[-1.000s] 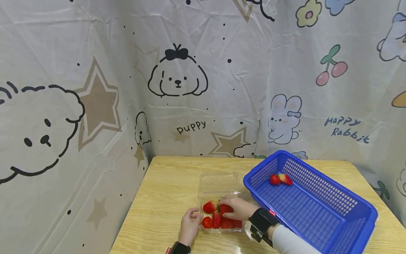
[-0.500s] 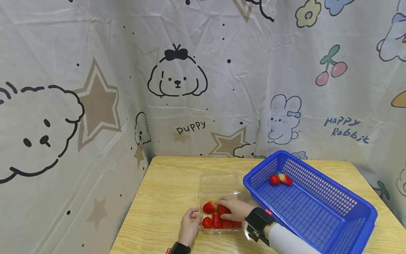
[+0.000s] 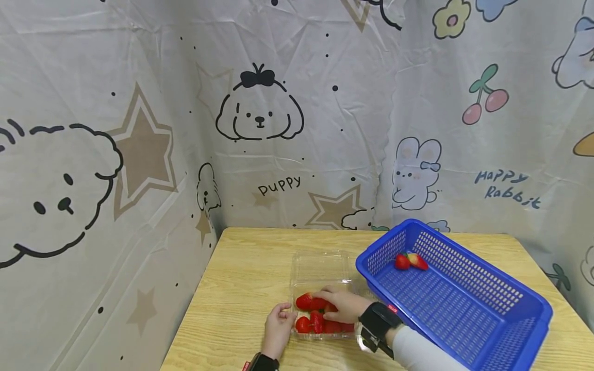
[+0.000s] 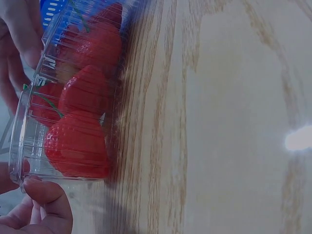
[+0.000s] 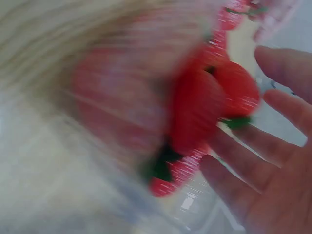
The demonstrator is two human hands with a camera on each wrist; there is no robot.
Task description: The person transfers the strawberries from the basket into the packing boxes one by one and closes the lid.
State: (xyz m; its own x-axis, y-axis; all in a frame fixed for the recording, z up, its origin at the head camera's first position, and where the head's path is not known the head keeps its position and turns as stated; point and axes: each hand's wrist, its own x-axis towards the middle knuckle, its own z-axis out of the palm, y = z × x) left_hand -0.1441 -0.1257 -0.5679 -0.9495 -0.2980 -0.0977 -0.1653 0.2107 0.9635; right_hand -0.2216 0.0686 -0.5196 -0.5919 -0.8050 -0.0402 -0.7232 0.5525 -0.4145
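Observation:
A clear plastic clamshell box [image 3: 320,267] lies with its lid folded back, holding several red strawberries [image 3: 317,320]. At its left front corner, my left hand [image 3: 277,331] pinches the rim between thumb [image 4: 46,191] and finger. My right hand [image 3: 345,304] reaches over the box from the right and touches the fruit, partly covering it. The right wrist view shows its fingers [image 5: 239,151] spread and fairly straight against a strawberry [image 5: 239,90]; they are not curled round any fruit. Part of that view is blurred.
A blue plastic basket [image 3: 445,304] stands right of the box, close to my right forearm. Two strawberries [image 3: 402,262] lie in its far left corner. The wooden table [image 3: 250,257] ends at a printed curtain [image 3: 287,103] behind and to the left.
My right hand has shifted slightly left over the box. Under its fingertips, strawberries in the back row have moved and turned. My left hand stays at the rim.

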